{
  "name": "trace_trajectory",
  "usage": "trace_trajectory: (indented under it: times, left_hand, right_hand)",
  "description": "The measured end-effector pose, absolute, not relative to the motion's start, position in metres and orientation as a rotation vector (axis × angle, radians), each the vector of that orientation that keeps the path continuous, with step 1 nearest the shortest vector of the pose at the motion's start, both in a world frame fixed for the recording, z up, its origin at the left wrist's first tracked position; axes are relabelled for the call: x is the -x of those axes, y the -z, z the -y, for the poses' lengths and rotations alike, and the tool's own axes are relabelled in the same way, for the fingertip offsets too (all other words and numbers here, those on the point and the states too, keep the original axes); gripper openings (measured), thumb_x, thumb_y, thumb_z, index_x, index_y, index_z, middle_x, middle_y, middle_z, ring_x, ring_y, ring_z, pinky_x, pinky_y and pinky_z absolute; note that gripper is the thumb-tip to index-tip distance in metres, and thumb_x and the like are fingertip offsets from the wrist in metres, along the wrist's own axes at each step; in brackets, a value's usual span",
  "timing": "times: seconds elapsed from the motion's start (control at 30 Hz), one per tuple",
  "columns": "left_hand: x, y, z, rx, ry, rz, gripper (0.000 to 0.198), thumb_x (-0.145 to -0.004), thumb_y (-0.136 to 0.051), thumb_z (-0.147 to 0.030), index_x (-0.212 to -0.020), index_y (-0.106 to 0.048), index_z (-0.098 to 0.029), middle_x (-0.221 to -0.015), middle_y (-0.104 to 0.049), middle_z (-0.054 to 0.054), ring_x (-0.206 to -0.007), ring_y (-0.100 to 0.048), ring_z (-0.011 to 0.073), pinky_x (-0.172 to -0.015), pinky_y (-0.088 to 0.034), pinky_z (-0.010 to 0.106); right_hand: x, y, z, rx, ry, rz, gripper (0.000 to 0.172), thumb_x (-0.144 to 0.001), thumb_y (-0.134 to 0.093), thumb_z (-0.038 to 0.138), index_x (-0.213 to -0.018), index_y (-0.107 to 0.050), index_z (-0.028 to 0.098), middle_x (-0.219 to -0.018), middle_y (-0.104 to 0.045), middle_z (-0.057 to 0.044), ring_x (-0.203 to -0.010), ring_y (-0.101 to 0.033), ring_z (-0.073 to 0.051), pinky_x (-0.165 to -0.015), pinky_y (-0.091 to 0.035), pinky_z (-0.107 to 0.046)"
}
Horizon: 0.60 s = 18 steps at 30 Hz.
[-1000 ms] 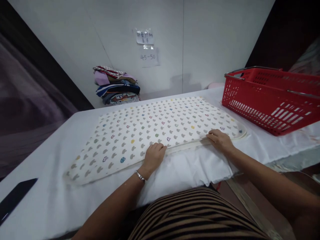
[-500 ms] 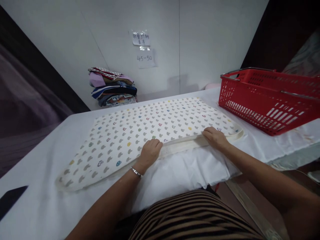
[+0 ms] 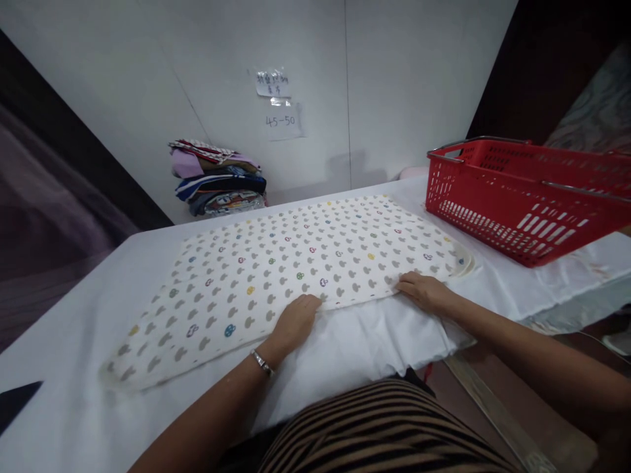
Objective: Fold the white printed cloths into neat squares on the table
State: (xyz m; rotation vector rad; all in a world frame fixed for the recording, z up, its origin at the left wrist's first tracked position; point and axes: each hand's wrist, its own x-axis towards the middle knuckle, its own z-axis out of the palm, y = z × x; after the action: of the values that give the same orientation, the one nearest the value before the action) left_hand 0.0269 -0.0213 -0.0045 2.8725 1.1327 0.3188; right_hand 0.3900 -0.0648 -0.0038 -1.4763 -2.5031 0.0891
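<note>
A cream cloth (image 3: pixel 296 263) printed with grey and coloured mushroom shapes lies folded flat on the white-covered table (image 3: pixel 73 420). My left hand (image 3: pixel 293 322), a bracelet at its wrist, rests on the cloth's near edge around the middle, fingers curled onto the hem. Further right on the same near edge my right hand (image 3: pixel 424 290) pinches the hem with its fingers together. Both hands touch the cloth and nothing else.
A red plastic basket (image 3: pixel 522 197) with metal handles stands at the table's right. A stack of folded clothes (image 3: pixel 217 176) sits at the back against the white wall, under two paper notes (image 3: pixel 276 102). A dark flat object (image 3: pixel 14 407) lies at the table's left edge.
Both hands have pulled the cloth's near edge slightly toward me and flattened it; the layered hem seen earlier now lies closed. The view has shifted a little to the right.
</note>
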Motion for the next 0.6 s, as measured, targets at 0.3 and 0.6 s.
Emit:
trace_trajectory:
  times: [0.3, 0.6]
  left_hand:
    - [-0.035, -0.021, -0.007, -3.073, -0.601, -1.403, 0.025, -0.082, -0.039, 0.0, -0.077, -0.058, -0.016, -0.087, -0.056, 0.007, -0.08, -0.048, 0.0188, -0.069, -0.039, 0.031]
    - [-0.025, 0.012, 0.014, -3.02, -0.299, -1.204, 0.021, -0.088, -0.041, -0.01, -0.082, -0.06, -0.016, -0.089, -0.058, 0.004, -0.084, -0.049, 0.0175, -0.072, -0.039, 0.029]
  right_hand:
    - [-0.39, -0.022, 0.019, 1.713, -0.088, 2.14, 0.023, -0.084, -0.046, 0.023, -0.084, -0.069, 0.02, -0.089, -0.067, -0.006, -0.084, -0.059, -0.02, -0.072, -0.046, -0.028]
    - [-0.391, 0.013, 0.054, 1.455, 0.04, 2.414, 0.03, -0.091, -0.038, 0.022, -0.097, -0.067, 0.019, -0.1, -0.064, -0.011, -0.093, -0.057, -0.022, -0.077, -0.049, -0.034]
